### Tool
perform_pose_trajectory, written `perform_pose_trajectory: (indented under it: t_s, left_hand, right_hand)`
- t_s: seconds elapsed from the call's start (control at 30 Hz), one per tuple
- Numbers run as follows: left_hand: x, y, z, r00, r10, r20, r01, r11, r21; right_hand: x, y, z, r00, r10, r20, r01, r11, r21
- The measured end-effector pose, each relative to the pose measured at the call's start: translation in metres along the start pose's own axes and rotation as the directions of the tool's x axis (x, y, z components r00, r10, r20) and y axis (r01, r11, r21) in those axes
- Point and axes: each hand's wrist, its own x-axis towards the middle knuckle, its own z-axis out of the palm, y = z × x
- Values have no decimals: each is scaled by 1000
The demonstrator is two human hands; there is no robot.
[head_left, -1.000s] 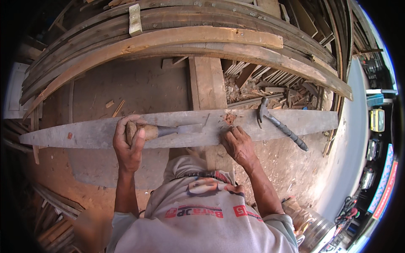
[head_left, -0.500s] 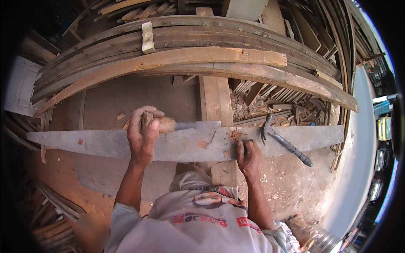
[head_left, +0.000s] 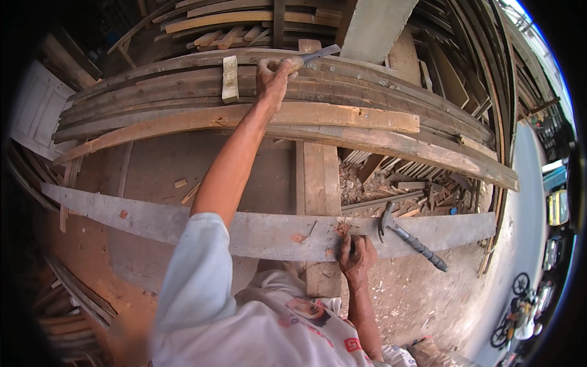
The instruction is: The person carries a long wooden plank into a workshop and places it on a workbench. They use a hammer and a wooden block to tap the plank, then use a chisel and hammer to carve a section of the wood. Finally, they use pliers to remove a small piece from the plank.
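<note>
My left hand (head_left: 273,81), reaching out over the stacked beams at the far side, is closed round the wooden handle of a chisel (head_left: 319,54). The blade points right. A long grey plank (head_left: 263,235) lies crosswise in front of me. Against its near edge rests my right hand (head_left: 358,260), fingers curled and pressed together; what they may pinch is hidden. Just beyond those fingers is a rough chipped spot (head_left: 342,228) with reddish wood bits. A claw hammer (head_left: 416,240) with a dark wrapped handle lies across the plank, right of my right hand.
Long beams (head_left: 379,124) span the far side, with a short wood block (head_left: 230,79) standing on them. A thick timber (head_left: 319,177) runs beneath the plank. Wood scraps (head_left: 422,189) litter the ground at right. Beyond is a road with a motorcycle (head_left: 516,312).
My left hand has lifted the chisel off the plank and carried it away to the beams at the far side. The right hand stays at the plank's near edge.
</note>
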Motion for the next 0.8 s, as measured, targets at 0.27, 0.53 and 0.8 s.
perform_pose_trajectory:
  t_s: [0.27,0.53,0.8]
  left_hand:
    - [57,-74,7,991,-111,80,10,642,766]
    - [94,-93,14,992,-81,97,-37,549,835]
    - [-62,9,-22,911,253,327,-381,820,428]
  right_hand:
    - [4,-2,2,999,7,-33,-8,1000,-29]
    - [8,-4,1,999,32,-41,-32,999,-13]
    - [1,-2,3,998,53,-40,-54,998,-28]
